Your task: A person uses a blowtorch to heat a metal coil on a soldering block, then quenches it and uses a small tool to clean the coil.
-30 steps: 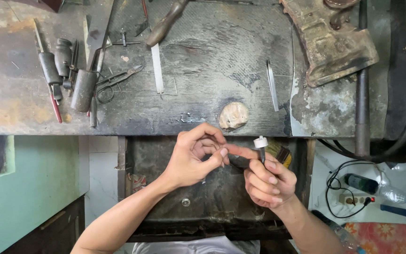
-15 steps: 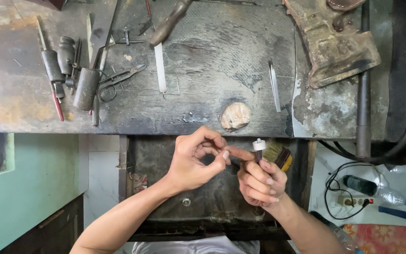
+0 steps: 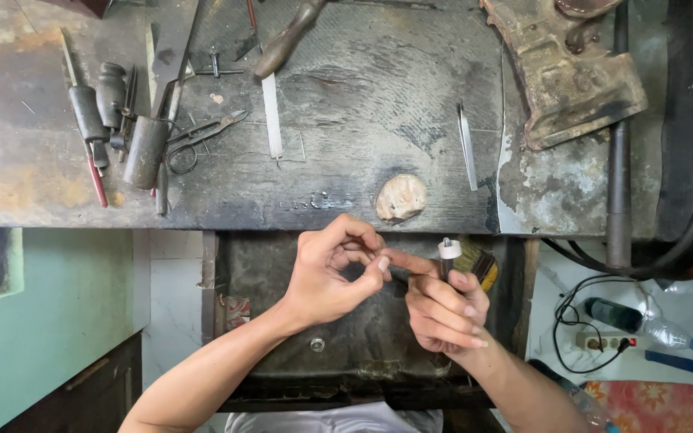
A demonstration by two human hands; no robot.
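Note:
My left hand [image 3: 334, 269] and my right hand [image 3: 443, 309] meet over a dark open drawer [image 3: 266, 321] below the bench edge. My right hand grips a small tool [image 3: 447, 250] with a white collar and metal tip pointing up. Fingertips of my left hand pinch something tiny next to my right forefinger; I cannot tell what it is. A brush with a yellow band [image 3: 479, 265] lies in the drawer just behind my right hand.
The scorched workbench [image 3: 346, 96] carries files and handled tools [image 3: 114, 120] at the left, small pliers [image 3: 202, 136], a flat metal strip [image 3: 272, 116], tweezers [image 3: 467, 148], a pale lump [image 3: 401, 196] and a rusty metal block [image 3: 571, 68]. Hoses [image 3: 683, 232], bottle [image 3: 643, 321] at right.
Both hands have stayed together at the drawer, shifting slightly; my left fingers have closed tighter toward my right forefinger.

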